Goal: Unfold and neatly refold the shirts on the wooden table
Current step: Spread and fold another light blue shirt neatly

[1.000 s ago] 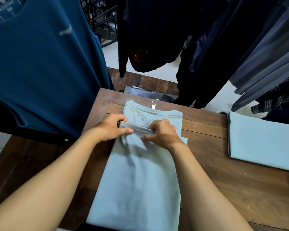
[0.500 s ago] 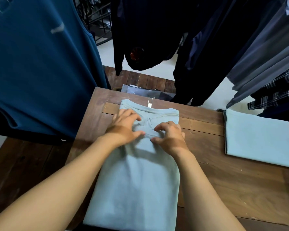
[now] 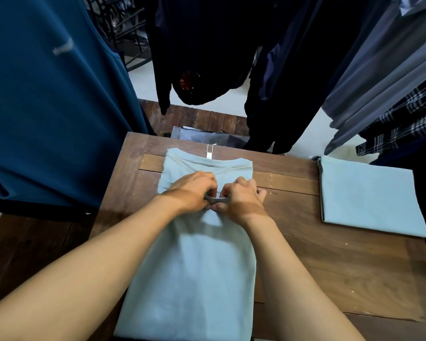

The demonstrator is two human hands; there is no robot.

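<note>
Left grip [image 3: 194, 190] and right grip [image 3: 241, 195] pinched one crosswise fold of the pale-blue fabric shirt [image 3: 194, 279] lying lengthwise toward me.

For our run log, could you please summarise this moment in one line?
left hand: pinching shirt fold | right hand: same | folded shirt: right, on table

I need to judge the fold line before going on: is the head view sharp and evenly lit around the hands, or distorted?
Head view: the left hand and right hand look fairly sharp; their shadow greys the pale blue shirt just under the grip; the head view's wide angle bows the wooden table edges; hanging dark clothes are near black; no glare.
</note>
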